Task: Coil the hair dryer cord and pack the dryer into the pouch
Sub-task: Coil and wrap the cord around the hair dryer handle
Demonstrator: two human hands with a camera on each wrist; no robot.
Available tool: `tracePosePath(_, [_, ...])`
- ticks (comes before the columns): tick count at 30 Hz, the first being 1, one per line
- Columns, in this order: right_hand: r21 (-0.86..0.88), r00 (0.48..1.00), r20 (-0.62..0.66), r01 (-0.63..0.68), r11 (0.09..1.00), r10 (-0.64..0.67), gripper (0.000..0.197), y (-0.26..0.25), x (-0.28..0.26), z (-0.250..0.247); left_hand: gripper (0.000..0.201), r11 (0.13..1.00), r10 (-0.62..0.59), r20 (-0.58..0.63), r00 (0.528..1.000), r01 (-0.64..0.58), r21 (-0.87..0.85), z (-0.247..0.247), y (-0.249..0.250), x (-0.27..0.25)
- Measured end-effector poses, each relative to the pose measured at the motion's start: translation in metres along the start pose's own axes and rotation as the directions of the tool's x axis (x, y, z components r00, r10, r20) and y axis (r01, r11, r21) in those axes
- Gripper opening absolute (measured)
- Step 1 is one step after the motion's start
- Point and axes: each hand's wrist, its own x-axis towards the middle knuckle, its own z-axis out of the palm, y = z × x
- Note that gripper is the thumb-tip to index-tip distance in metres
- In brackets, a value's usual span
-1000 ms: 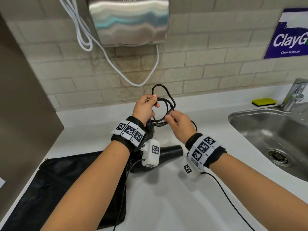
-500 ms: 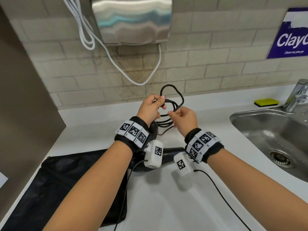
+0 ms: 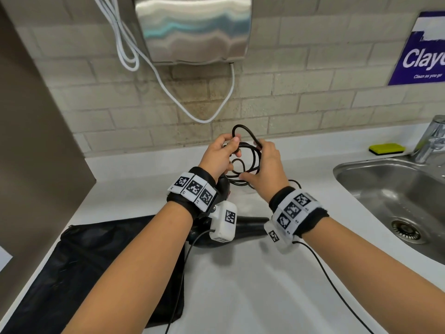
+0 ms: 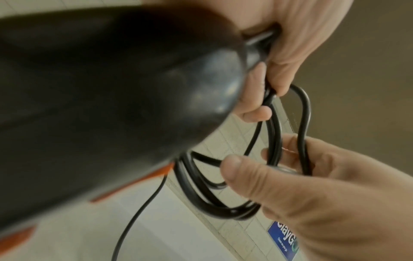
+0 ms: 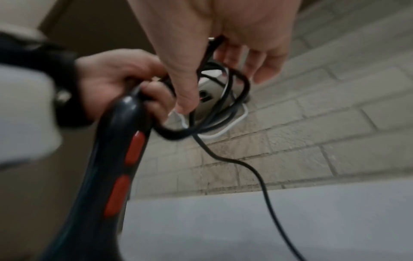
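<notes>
The black hair dryer (image 3: 250,229) has its barrel on the white counter (image 3: 240,285), and its handle (image 5: 125,159), with red buttons, stands up under my left wrist. My left hand (image 3: 227,153) grips the black cord (image 3: 251,156) where it leaves the handle's end (image 4: 257,46). The cord hangs in several loose loops between my hands. My right hand (image 3: 265,162) holds these loops (image 4: 276,141) from the right, thumb low and fingers at the top. One strand (image 5: 257,173) trails down to the counter. The black mesh pouch (image 3: 96,261) lies flat at the front left.
A steel sink (image 3: 356,168) with a tap (image 3: 431,143) is at the right, and a yellow sponge (image 3: 386,148) lies behind it. A wall hand dryer (image 3: 192,27) with a white cable (image 3: 168,90) hangs above. A brown panel (image 3: 29,141) bounds the left.
My right hand has risen from the lower side of the coil to its top right, bringing another loop of cord up. My left hand keeps its hold.
</notes>
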Motion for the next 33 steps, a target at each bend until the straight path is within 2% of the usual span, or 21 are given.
tracePosePath(3, [-0.307, 0.994, -0.037, 0.089, 0.948, -0.106, 0.077, -0.001, -0.013, 0.011, 0.013, 1.0, 0.01, 0.003, 1.0, -0.01, 0.009, 0.0, -0.001, 0.0])
tracePosePath(9, [-0.449, 0.964, -0.086, 0.188, 0.874, -0.251, 0.066, 0.004, -0.02, 0.018, 0.016, 1.0, 0.017, -0.01, 1.0, -0.017, -0.013, -0.001, -0.002, 0.0])
tracePosePath(11, [-0.413, 0.95, -0.092, 0.237, 0.879, -0.299, 0.06, 0.005, -0.021, 0.016, 0.016, 1.0, 0.016, -0.016, 1.0, -0.016, -0.01, 0.0, -0.002, 0.0])
tracePosePath(12, [-0.331, 0.95, -0.085, 0.258, 0.908, -0.301, 0.054, 0.003, -0.022, 0.014, 0.016, 1.0, 0.016, -0.016, 1.0, -0.016, -0.014, 0.0, -0.002, 0.0])
tracePosePath(13, [-0.219, 0.958, -0.067, 0.258, 0.941, -0.278, 0.046, 0.0, -0.022, 0.011, 0.016, 1.0, 0.015, -0.015, 1.0, -0.016, -0.017, 0.001, -0.001, -0.001])
tracePosePath(15, [-0.042, 0.987, 0.025, 0.16, 0.986, -0.16, 0.032, -0.005, -0.02, 0.006, 0.016, 1.0, 0.014, -0.004, 1.0, -0.014, -0.009, 0.001, 0.0, -0.002])
tracePosePath(17, [-0.107, 0.996, 0.076, 0.05, 0.993, -0.042, 0.024, -0.008, -0.014, 0.003, 0.016, 1.0, 0.013, 0.026, 1.0, -0.013, 0.01, 0.0, 0.0, -0.003])
tracePosePath(19, [-0.27, 0.995, 0.093, -0.005, 0.963, 0.032, 0.026, -0.011, -0.005, 0.002, 0.016, 1.0, 0.006, 0.068, 0.998, -0.008, 0.03, -0.001, 0.0, -0.004])
tracePosePath(22, [-0.422, 0.986, 0.145, -0.017, 0.907, 0.086, 0.029, -0.015, 0.004, 0.003, 0.017, 0.999, -0.017, 0.08, 0.997, 0.013, 0.042, -0.001, 0.001, -0.005])
tracePosePath(24, [-0.408, 0.983, 0.167, -0.008, 0.913, 0.083, 0.031, -0.016, 0.004, 0.002, 0.017, 0.999, -0.017, 0.059, 0.998, 0.015, 0.036, 0.0, 0.002, -0.004])
tracePosePath(26, [-0.319, 0.989, 0.133, -0.014, 0.948, 0.06, 0.033, -0.014, 0.0, 0.0, 0.017, 0.999, -0.009, 0.04, 0.999, 0.008, 0.038, 0.001, 0.002, -0.004])
tracePosePath(30, [-0.176, 0.997, -0.069, -0.043, 0.983, 0.031, 0.033, -0.009, -0.005, -0.008, 0.018, 0.999, 0.008, 0.02, 1.0, -0.009, 0.039, 0.002, 0.003, -0.004])
tracePosePath(33, [0.021, 0.99, -0.14, 0.03, 0.999, -0.027, 0.026, -0.009, 0.001, -0.016, 0.018, 0.996, 0.015, 0.024, 1.0, -0.017, 0.086, 0.002, 0.003, -0.004])
